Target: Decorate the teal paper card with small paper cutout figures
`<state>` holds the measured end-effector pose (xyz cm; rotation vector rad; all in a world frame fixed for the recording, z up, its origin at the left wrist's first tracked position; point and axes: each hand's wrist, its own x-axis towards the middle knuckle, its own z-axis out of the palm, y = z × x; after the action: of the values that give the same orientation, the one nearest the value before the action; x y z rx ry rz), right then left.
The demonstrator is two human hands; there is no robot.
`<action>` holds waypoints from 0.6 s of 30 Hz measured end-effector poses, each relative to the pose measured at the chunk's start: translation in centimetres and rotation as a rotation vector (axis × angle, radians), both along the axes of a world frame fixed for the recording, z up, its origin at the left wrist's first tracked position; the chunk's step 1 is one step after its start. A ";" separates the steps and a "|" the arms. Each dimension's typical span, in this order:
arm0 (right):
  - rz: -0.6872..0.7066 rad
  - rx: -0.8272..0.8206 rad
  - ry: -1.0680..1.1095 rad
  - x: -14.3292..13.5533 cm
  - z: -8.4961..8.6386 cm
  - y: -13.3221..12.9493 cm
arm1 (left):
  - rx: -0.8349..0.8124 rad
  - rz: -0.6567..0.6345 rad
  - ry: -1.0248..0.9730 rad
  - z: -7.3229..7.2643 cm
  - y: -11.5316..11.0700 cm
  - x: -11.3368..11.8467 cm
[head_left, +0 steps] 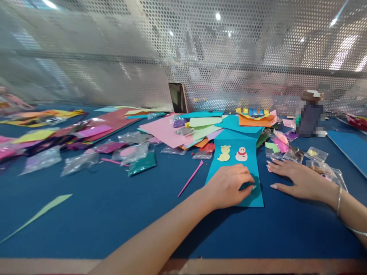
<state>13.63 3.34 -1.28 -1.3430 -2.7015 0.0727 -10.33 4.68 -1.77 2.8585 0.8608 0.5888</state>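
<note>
A bright blue card [255,198] lies on the table in front of me. It carries a pale yellow bear cutout [224,153] and, beside it, a pink and white snowman cutout [241,154] with a red scarf. My left hand [231,185] rests on the card just below both cutouts. Its fingers bend loosely, the thumb stands apart, and what lies under the palm is hidden. Right of the card, my right hand [299,177] is spread palm down on the blue tabletop [114,217], near small plastic packets [317,154], holding nothing.
Coloured paper sheets [163,130] pile up behind the card. Clear bags [80,162] and a teal packet [142,163] spread leftward. A pink strip [190,178] and a green paper sliver [43,210] lie nearer me. A phone [178,98] leans against the perforated metal screen [114,76].
</note>
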 end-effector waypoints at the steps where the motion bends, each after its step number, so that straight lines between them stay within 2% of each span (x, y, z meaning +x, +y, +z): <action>1: -0.003 0.015 0.005 -0.1 0.0 0.0 | 0.002 0.003 0.000 0.0 0.0 0.0; 6: 0.009 0.091 0.049 -0.3 0.1 0.0 | 0.000 0.008 0.007 0.1 0.0 -0.1; 13: -0.029 -0.054 -0.029 -0.4 0.1 -0.1 | -0.022 0.004 0.016 0.0 -0.1 0.0; 18: -0.071 -0.037 -0.056 -0.6 0.2 -0.1 | -0.031 0.004 0.034 0.0 0.1 0.0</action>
<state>13.03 3.25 -1.10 -1.4721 -2.7070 0.0803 -10.32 4.79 -1.77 2.8480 0.8735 0.5236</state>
